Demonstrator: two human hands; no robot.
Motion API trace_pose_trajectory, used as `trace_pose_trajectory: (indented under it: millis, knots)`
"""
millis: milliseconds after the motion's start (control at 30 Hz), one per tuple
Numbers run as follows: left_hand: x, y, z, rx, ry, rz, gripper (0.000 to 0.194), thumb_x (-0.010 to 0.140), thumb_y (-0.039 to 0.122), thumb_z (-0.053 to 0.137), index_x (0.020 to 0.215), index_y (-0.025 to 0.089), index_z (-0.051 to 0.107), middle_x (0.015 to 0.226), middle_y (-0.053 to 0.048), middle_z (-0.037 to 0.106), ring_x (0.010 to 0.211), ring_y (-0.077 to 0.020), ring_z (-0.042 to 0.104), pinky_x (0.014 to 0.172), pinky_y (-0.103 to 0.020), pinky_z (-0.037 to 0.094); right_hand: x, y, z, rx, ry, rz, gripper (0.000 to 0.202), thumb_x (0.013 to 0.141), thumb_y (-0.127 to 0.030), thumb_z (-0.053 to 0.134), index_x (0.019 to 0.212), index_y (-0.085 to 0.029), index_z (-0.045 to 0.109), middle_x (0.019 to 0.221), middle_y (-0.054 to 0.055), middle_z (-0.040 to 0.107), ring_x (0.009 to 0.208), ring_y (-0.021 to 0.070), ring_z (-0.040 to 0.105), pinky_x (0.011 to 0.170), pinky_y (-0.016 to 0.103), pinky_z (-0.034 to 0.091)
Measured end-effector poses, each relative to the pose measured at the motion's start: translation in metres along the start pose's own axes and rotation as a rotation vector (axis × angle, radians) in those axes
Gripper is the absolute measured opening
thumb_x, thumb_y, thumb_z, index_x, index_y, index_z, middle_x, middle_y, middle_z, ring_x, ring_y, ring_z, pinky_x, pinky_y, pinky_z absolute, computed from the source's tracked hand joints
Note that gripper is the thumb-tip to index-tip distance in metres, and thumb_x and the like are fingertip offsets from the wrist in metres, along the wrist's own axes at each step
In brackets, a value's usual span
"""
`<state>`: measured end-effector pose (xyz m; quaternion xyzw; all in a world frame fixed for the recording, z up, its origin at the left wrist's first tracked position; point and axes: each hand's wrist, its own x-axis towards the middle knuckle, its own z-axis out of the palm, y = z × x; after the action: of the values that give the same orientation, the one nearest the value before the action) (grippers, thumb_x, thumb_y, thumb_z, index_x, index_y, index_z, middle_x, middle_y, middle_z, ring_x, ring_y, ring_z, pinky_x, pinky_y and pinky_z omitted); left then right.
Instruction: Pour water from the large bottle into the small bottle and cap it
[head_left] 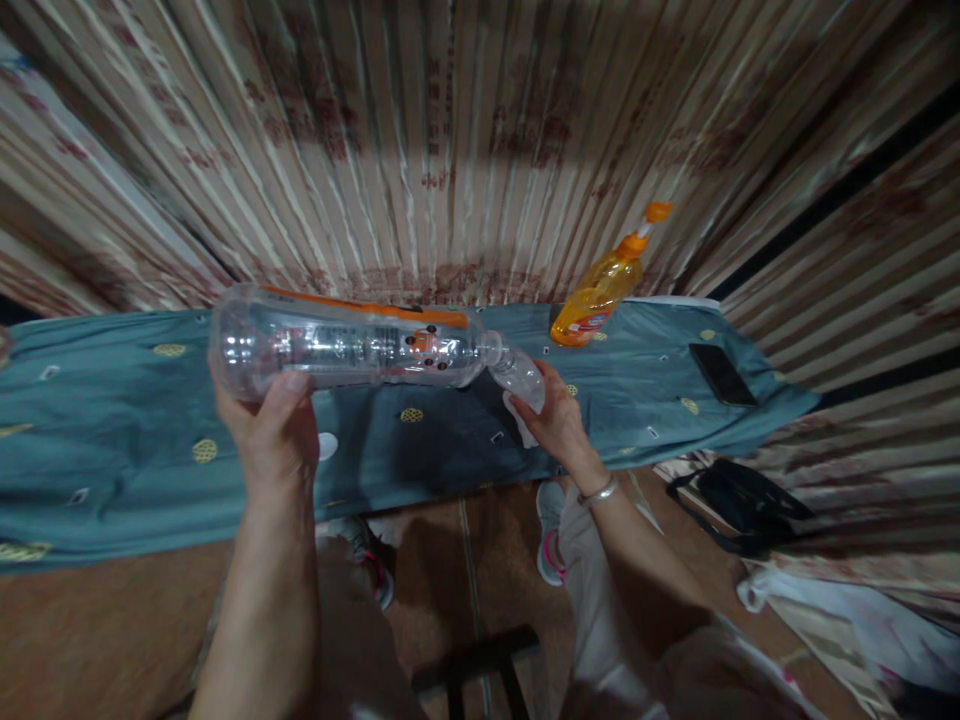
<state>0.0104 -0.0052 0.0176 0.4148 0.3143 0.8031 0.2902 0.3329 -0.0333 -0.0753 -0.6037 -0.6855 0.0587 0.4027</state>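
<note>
My left hand (274,415) is wrapped round the base end of a large clear plastic bottle (337,345) with an orange-edged label. The bottle lies nearly level in the air over the cloth, its neck pointing right. In my right hand (556,412) is a small clear plastic bottle (519,375), tilted, its upper end meeting the large bottle's mouth. Whether the two actually touch is hard to see. Just below the right fingers is a white piece (523,422) whose kind I cannot make out. A white round disc (328,445) lies beside my left wrist.
An orange pump bottle (596,300) of yellow liquid stands toward the back of the teal-covered table (450,450). A black phone (721,375) lies at the right. Pleated curtains (450,150) hang behind. On the floor are a black bag (739,505) and a dark stool (480,660).
</note>
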Motion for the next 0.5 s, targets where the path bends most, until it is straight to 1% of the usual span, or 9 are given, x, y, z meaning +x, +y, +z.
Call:
trace_pose_trajectory:
  millis: [100, 200, 367, 500]
  knots:
    - [0.0004, -0.0004, -0.0002, 0.004, -0.006, 0.007, 0.062, 0.041, 0.042, 0.092, 0.099, 0.026, 0.076, 0.115, -0.003, 0.077, 0.084, -0.0127, 0.067, 0.086, -0.032, 0.058, -0.0001, 0.0, -0.0002, -0.002, -0.005, -0.001, 0.061, 0.088, -0.036, 0.071, 0.142, -0.016, 0.051, 0.132, 0.02, 0.07, 0.123, 0.0349, 0.068, 0.105, 0.054, 0.056]
    - [0.0008, -0.0006, -0.0004, 0.015, 0.001, 0.014, 0.063, 0.041, 0.043, 0.091, 0.1, 0.027, 0.075, 0.114, -0.002, 0.077, 0.084, -0.0129, 0.068, 0.085, -0.032, 0.059, -0.0002, -0.0001, 0.0001, 0.002, 0.0, -0.002, 0.061, 0.087, -0.035, 0.071, 0.141, -0.014, 0.051, 0.131, 0.02, 0.07, 0.123, 0.035, 0.068, 0.104, 0.054, 0.057]
    - [0.0005, 0.0006, -0.0003, -0.003, 0.012, 0.017, 0.062, 0.042, 0.039, 0.091, 0.1, 0.027, 0.074, 0.112, -0.001, 0.078, 0.084, -0.0126, 0.068, 0.081, -0.03, 0.059, -0.0005, -0.0003, -0.0003, 0.009, -0.006, 0.008, 0.062, 0.087, -0.035, 0.071, 0.142, -0.014, 0.051, 0.133, 0.021, 0.069, 0.125, 0.035, 0.067, 0.105, 0.054, 0.056]
    - [0.0007, 0.0006, -0.0012, -0.007, -0.002, 0.022, 0.062, 0.045, 0.038, 0.09, 0.103, 0.027, 0.072, 0.105, -0.001, 0.077, 0.084, -0.0134, 0.068, 0.08, -0.03, 0.059, -0.0002, -0.0013, -0.0011, 0.004, -0.009, 0.003, 0.061, 0.088, -0.035, 0.071, 0.142, -0.014, 0.051, 0.132, 0.021, 0.069, 0.124, 0.0349, 0.068, 0.105, 0.054, 0.056]
